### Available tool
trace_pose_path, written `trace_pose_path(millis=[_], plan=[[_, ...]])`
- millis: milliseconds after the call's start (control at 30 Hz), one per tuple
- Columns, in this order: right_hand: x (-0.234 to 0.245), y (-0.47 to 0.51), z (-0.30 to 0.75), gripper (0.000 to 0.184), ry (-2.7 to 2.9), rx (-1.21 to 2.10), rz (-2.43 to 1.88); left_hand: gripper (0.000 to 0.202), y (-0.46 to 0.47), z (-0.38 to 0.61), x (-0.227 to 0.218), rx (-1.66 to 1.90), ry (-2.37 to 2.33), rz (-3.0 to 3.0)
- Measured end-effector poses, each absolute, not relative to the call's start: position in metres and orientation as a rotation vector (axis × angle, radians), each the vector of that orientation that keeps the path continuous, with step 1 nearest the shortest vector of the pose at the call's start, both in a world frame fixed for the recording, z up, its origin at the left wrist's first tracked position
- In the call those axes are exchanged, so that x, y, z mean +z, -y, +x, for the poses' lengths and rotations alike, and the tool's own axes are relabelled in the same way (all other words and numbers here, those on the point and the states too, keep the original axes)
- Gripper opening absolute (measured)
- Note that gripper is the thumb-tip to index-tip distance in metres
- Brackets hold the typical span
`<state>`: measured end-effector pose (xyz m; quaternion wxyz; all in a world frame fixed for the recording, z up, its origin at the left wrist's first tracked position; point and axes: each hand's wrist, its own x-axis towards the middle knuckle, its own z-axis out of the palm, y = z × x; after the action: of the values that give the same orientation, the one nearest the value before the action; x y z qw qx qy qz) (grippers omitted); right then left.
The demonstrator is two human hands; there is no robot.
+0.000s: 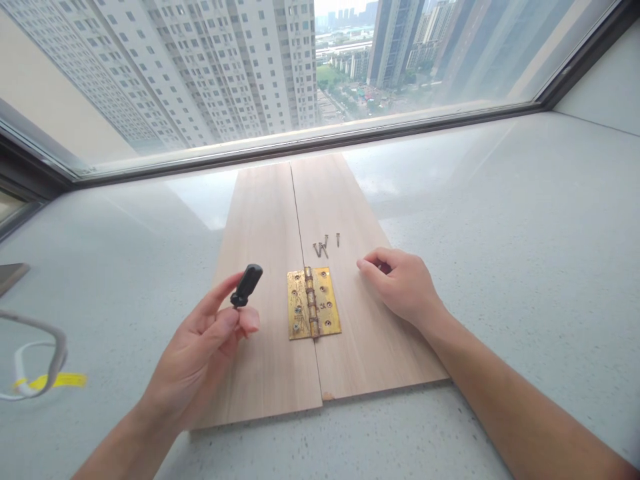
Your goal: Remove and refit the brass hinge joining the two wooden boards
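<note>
from my feed i see the hinge (pixel 313 303) near the center of the frame, lying opened flat across the seam of the left board (pixel 260 373) and the right board (pixel 380 360). it lies between my two hands, touching neither. my left hand (pixel 193 353), lower left of it, pinches the screwdriver (pixel 246 285) just under the handle, which points up and rightward. my right hand (pixel 407 283), right of the hinge and a little higher in the frame, is curled over the right board; something dark shows in the curl, but i can't tell whether it is gripped. just above the hinge lies a cluster of screws (pixel 321 249), with a lone screw (pixel 338 239) beside it. the worktop (pixel 525 267) carries both boards, and a cable (pixel 60 347) loops at the left edge.
</note>
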<state>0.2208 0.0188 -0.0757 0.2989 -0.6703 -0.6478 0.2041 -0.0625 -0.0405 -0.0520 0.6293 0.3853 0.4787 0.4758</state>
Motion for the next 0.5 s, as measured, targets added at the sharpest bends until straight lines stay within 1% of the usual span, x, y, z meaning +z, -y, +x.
trace_pose_path(millis=[133, 233, 300, 400, 500], plan=[[-0.076, -0.018, 0.221, 0.024, 1.719, 0.541, -1.775, 0.026, 0.042, -0.052, -0.045, 1.114, -0.883, 0.647], [-0.076, -0.018, 0.220, 0.024, 1.723, 0.544, -1.779, 0.028, 0.042, -0.047, -0.039, 1.084, -0.830, 0.625], [-0.076, -0.018, 0.219, 0.024, 1.723, 0.543, -1.783, 0.026, 0.040, -0.044, -0.038, 1.051, -0.819, 0.662], [-0.076, -0.019, 0.219, 0.023, 1.721, 0.543, -1.789, 0.013, 0.032, -0.042, -0.040, 1.053, -0.890, 0.710], [-0.076, -0.019, 0.220, 0.023, 1.724, 0.545, -1.788, 0.025, 0.029, -0.041, -0.042, 1.113, -1.176, 0.945]])
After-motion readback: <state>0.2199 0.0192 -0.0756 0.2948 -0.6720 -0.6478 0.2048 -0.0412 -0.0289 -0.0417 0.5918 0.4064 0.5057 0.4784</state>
